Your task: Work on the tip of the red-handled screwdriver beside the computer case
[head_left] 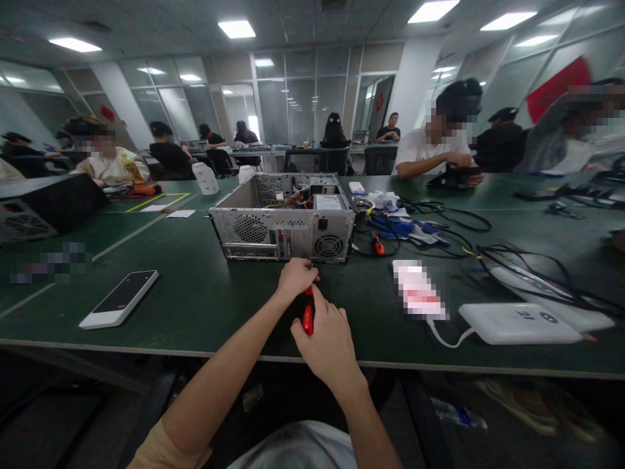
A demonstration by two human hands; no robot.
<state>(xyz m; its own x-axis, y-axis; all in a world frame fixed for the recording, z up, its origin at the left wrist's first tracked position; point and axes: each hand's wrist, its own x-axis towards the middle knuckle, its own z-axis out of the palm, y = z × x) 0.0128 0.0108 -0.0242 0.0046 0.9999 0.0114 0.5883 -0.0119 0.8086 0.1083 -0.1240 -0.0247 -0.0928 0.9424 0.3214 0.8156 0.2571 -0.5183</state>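
Note:
An open grey computer case lies on the dark green table, its rear panel facing me. My right hand is wrapped round the red handle of a screwdriver that points toward the case's lower rear edge. My left hand is closed round the front of the screwdriver near its shaft, just short of the case. The tip is hidden by my left hand.
A white-edged phone lies to the left. To the right lie a white power bank with cable, black cables and blue-handled tools. Another dark case stands far left. Several people sit at the tables behind.

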